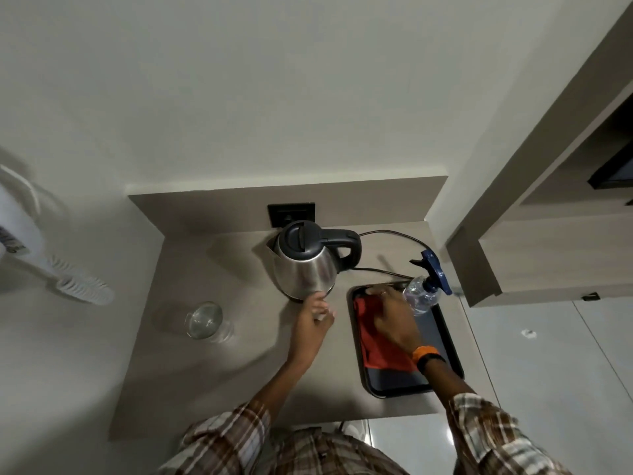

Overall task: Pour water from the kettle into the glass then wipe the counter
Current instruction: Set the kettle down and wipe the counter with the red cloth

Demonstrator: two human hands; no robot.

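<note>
A steel kettle point(306, 265) with a black lid and handle stands on its base at the back of the beige counter point(212, 371). A clear glass point(205, 320) sits to its left, nearer the front. My left hand point(317, 318) hovers just in front of the kettle's base, fingers loosely curled and holding nothing. My right hand point(394, 318) rests on a red cloth point(376, 341) lying in a black tray point(445, 341); whether it grips the cloth I cannot tell.
A clear spray bottle point(423, 293) with a blue trigger stands at the tray's back right corner. The kettle cord point(387, 269) runs behind the tray to a black wall socket point(291, 214). A cabinet point(534, 255) juts out on the right. A white wall-mounted appliance point(24, 234) hangs left.
</note>
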